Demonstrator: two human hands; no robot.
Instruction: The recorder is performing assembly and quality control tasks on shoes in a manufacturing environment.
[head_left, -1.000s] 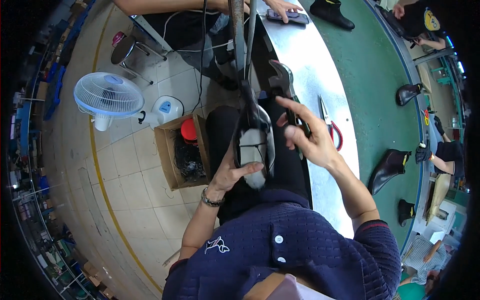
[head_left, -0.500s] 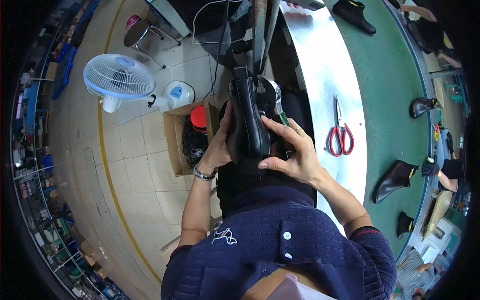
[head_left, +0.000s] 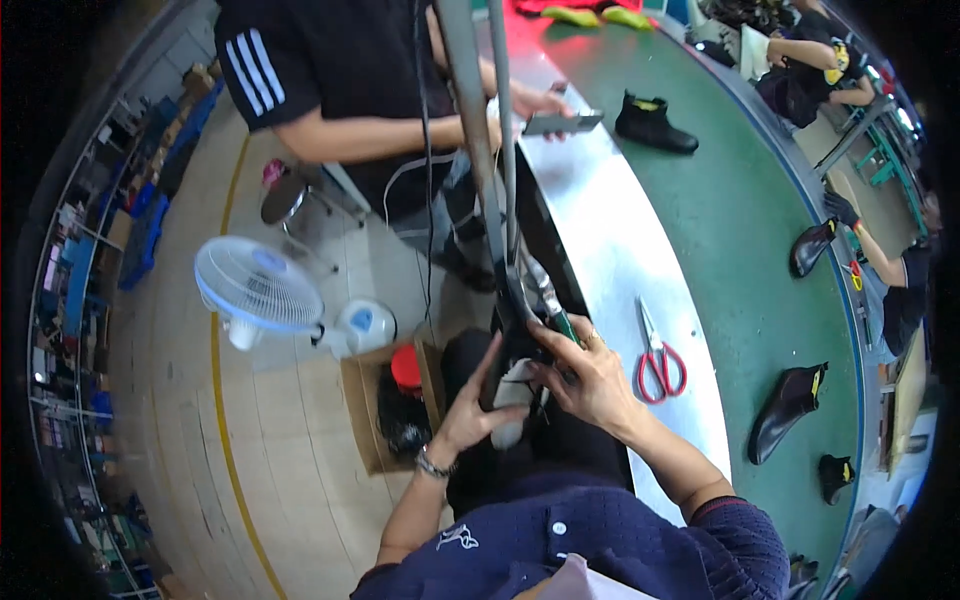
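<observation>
Over my lap is a black boot, mostly hidden by my hands, with a whitish patch [head_left: 512, 388] facing up. My left hand [head_left: 468, 412] grips it from the left, the thumb lying across the pale part. On its other side my right hand [head_left: 595, 385] has its fingers bent around the dark upper edge. Just beyond the right fingers, a silver tool with a green handle [head_left: 562, 324] slants beside a metal post [head_left: 478, 130]; whether I touch it is unclear.
Red-handled scissors [head_left: 658, 368] lie on the metal ledge [head_left: 600, 240] at right. Several dark boots stand on the green belt [head_left: 720, 270] beyond it. A fan [head_left: 258, 285] and a cardboard box [head_left: 362, 425] are at left. Ahead, a person holds a phone [head_left: 563, 123].
The boot has gone from upright, black upper showing, to turned with a whitish side up. My right fingers have closed in on it. The view has tilted up, bringing the person ahead into sight.
</observation>
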